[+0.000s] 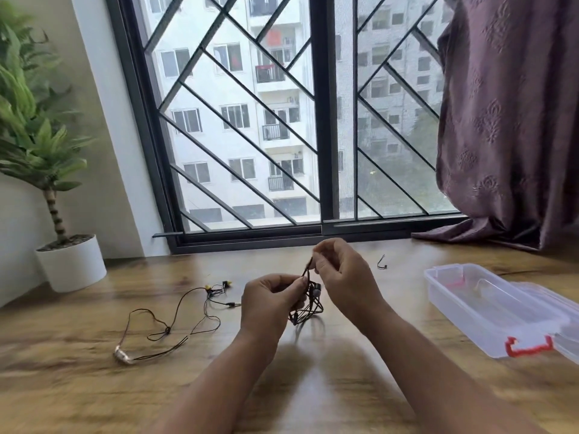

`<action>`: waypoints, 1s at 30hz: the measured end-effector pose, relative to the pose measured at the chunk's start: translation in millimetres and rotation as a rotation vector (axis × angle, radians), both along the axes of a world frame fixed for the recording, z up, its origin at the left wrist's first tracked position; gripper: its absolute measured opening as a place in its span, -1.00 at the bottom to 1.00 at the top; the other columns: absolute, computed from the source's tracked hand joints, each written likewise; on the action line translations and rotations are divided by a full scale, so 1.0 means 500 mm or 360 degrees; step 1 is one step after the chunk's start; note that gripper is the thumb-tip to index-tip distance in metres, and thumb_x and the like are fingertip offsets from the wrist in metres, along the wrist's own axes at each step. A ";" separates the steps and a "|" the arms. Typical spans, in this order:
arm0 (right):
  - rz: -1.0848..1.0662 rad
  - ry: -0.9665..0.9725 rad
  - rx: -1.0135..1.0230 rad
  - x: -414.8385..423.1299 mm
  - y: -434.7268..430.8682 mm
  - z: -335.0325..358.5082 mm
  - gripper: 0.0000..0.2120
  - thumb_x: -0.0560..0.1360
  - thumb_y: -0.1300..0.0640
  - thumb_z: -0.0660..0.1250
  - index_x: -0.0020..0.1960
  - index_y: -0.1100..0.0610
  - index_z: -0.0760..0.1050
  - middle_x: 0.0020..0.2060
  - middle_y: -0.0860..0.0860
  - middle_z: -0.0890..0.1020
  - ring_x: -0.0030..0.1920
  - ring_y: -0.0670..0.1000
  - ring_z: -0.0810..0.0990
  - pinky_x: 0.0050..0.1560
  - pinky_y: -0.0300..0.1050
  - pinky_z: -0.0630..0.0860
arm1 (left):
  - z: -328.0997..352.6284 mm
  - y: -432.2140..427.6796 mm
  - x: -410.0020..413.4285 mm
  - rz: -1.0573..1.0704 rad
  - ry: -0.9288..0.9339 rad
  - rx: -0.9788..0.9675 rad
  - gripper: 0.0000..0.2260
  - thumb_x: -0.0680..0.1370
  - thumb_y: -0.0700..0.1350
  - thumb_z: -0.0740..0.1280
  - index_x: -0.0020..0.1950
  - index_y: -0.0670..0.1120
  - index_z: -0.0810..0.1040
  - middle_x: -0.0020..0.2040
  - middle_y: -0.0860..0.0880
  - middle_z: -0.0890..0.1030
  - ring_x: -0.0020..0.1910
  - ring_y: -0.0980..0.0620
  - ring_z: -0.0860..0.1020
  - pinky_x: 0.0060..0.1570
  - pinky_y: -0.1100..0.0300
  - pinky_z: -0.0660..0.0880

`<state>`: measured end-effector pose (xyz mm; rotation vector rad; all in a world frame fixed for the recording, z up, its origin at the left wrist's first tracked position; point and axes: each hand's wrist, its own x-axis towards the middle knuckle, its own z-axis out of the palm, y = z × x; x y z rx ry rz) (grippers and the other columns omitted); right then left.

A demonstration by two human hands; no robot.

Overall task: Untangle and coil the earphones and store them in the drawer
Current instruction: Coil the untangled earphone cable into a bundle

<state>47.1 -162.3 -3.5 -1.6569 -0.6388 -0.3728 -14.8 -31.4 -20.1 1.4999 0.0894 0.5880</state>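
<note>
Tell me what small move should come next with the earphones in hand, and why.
Probably the right hand should draw the strand it pinches up and away from the knot, while the left hand holds the bundle. The black earphones hang between both hands in a tight tangle above the table, so coiling or storing seems premature.

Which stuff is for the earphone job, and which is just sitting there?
For the job: tangled earphones, pinched by left hand and right hand; yellow-tipped earphones; clear box, probably for storing.
Just lying about: potted plant, curtain, small black hook.
</note>
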 end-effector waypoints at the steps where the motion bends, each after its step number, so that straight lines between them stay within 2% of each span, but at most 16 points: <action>1: 0.0090 0.0060 0.0029 -0.001 0.000 0.000 -0.94 0.57 0.14 0.40 -0.01 -0.01 0.57 -0.22 -0.07 0.71 -0.17 -0.12 0.68 -0.17 -0.22 0.58 | 0.000 0.001 -0.001 -0.0004 -0.0007 -0.0020 -0.95 0.49 -0.26 0.48 -0.16 -0.22 0.72 -0.41 -0.06 0.66 -0.44 0.10 0.53 -0.41 0.32 0.47; 4: 0.0200 0.0083 -0.0006 -0.002 0.000 0.000 -0.96 0.52 0.15 0.48 -0.07 0.04 0.63 -0.23 -0.07 0.71 -0.17 -0.12 0.67 -0.05 -0.07 0.63 | 0.001 0.004 -0.002 0.0002 -0.0026 -0.0042 -0.94 0.48 -0.25 0.49 -0.15 -0.24 0.71 -0.42 -0.05 0.65 -0.45 0.11 0.52 -0.42 0.33 0.46; 8: 0.0010 -0.0059 -0.0113 0.002 -0.003 -0.001 -0.88 0.55 0.17 0.44 -0.13 0.01 0.57 -0.27 -0.10 0.70 -0.20 -0.15 0.65 -0.10 -0.22 0.56 | 0.005 -0.001 -0.005 -0.0066 -0.0029 -0.0066 -0.94 0.47 -0.23 0.51 -0.14 -0.23 0.73 -0.40 -0.06 0.66 -0.44 0.09 0.51 -0.42 0.34 0.44; 13: -0.0076 -0.0050 -0.0073 0.006 -0.002 -0.004 -0.86 0.61 0.19 0.33 -0.09 0.00 0.47 -0.27 -0.15 0.71 -0.21 -0.14 0.68 -0.20 -0.28 0.58 | 0.007 -0.006 -0.006 -0.0132 -0.0030 -0.0101 -0.96 0.48 -0.23 0.49 -0.14 -0.20 0.73 -0.38 -0.09 0.67 -0.42 0.08 0.53 -0.42 0.32 0.45; 18: 0.0029 0.0047 0.0041 0.003 -0.003 0.001 -0.92 0.58 0.11 0.40 -0.06 -0.01 0.52 -0.25 -0.13 0.73 -0.24 -0.14 0.69 -0.26 -0.32 0.57 | 0.005 0.000 -0.005 -0.0116 0.0012 -0.0172 -0.94 0.50 -0.22 0.49 -0.16 -0.19 0.74 -0.34 -0.12 0.68 -0.39 0.07 0.57 -0.38 0.30 0.51; 22: 0.0074 0.0067 -0.0032 0.001 -0.001 -0.002 -0.90 0.51 0.09 0.49 -0.12 0.01 0.57 -0.23 -0.04 0.70 -0.15 -0.04 0.68 -0.10 -0.12 0.62 | 0.003 0.003 -0.007 -0.0123 0.0014 -0.0220 -0.93 0.49 -0.20 0.49 -0.15 -0.18 0.74 -0.33 -0.12 0.68 -0.38 0.05 0.56 -0.35 0.29 0.53; 26: -0.0051 0.0027 -0.0068 0.001 0.000 -0.005 -0.85 0.57 0.12 0.42 -0.14 -0.01 0.49 -0.28 -0.07 0.69 -0.21 -0.08 0.66 -0.20 -0.26 0.55 | 0.006 0.002 -0.004 -0.0168 0.0006 -0.0263 -0.92 0.50 -0.20 0.49 -0.10 -0.21 0.73 -0.31 -0.13 0.68 -0.36 0.05 0.56 -0.29 0.27 0.55; 30: -0.0079 0.0029 -0.0036 0.003 -0.001 -0.002 -0.87 0.64 0.15 0.31 -0.07 0.03 0.42 -0.30 -0.17 0.71 -0.28 -0.11 0.67 -0.31 -0.32 0.53 | 0.005 0.000 0.000 -0.0177 0.0007 -0.0303 -0.88 0.52 -0.23 0.46 -0.02 -0.28 0.70 -0.28 -0.14 0.68 -0.33 0.07 0.58 -0.26 0.28 0.56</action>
